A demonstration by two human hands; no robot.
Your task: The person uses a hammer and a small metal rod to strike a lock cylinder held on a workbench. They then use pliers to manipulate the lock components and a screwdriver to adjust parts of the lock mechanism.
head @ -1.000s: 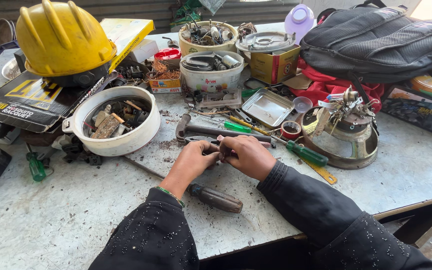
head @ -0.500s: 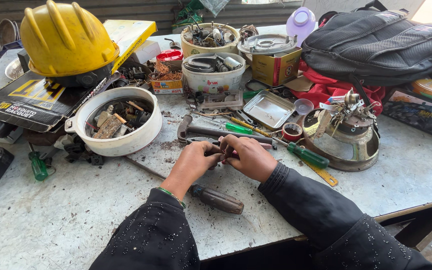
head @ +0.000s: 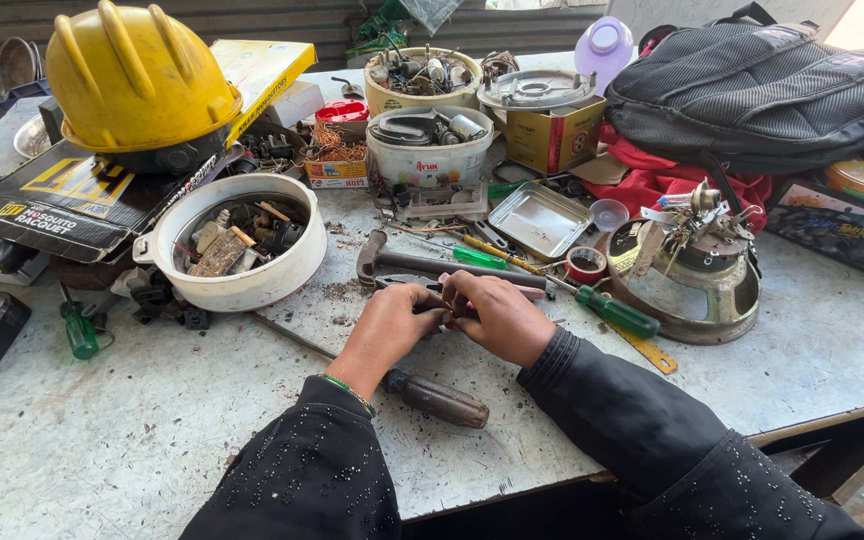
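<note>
Both my hands meet at the middle of the grey worktable point(head: 112, 440). My left hand point(head: 392, 325) and my right hand point(head: 497, 315) are closed together around a small metal tool or part point(head: 430, 308) that is mostly hidden by my fingers. Just beyond them lie a claw hammer point(head: 422, 264) and a green-handled screwdriver point(head: 612, 312). A brown-handled screwdriver point(head: 432, 397) lies under my left wrist. Black sleeves cover both arms.
A white bowl of scrap parts point(head: 237, 250) and a yellow hard hat point(head: 137, 80) are at left. Tubs of parts point(head: 430, 150), a metal tray point(head: 539, 220), a round metal speaker frame point(head: 687, 275) and a black backpack point(head: 762, 85) crowd the back and right.
My hands have stayed together over the same spot with only slight finger movement. The view has shifted a little.
</note>
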